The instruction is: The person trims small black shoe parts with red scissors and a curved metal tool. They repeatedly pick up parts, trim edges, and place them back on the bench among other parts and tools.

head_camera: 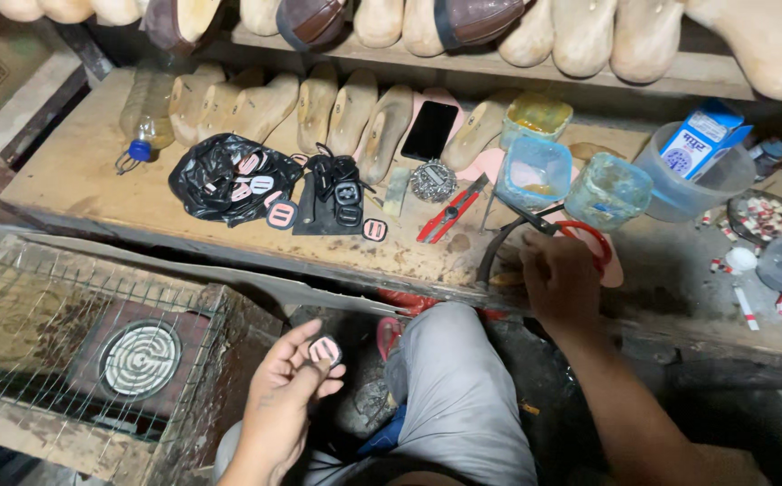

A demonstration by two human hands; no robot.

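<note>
Far left of the left hand: wire-mesh cage [22,297] over a round coil heater plate [140,358], boxed in wood, apart from the hands and probably guarded by the mesh so nothing touches the coil.

Left hand [287,396]: low, palm up over the lap, thumb and fingertips pinching a small pink oval buckle piece with dark rim and two slots [324,349]. It is held face up, likely for a look at it or to ready it for fitting. It sits at the fingertips, well left of and lower than the right hand.

Up and ahead of the left hand on the wooden workbench [76,193]: crumpled black plastic bag [220,175] spilling more of the same pink oval pieces, then a dark strap piece with black buckles [341,193]. This stock lies within an easy forward reach. Beyond it, a row of pale wooden shoe lasts [319,108] lies against the back, and a black phone [430,129] rests on a last.

Between the hands: grey-trousered knee [458,378]. On the bench above it, red-handled snips [449,216].

Right hand [560,279]: on the bench edge, fingers curled, knuckles up, gripping red-handled scissors [589,238]. The red loop shows just past the fingers, the dark blades point left. Exactly how the fingers sit in the loops I cannot tell.

Just ahead of the right hand: clear plastic tubs [535,171], one with yellowish glue-like stuff. Further right, a clear beaker [679,184] holding a blue-and-white carton [701,139].
</note>
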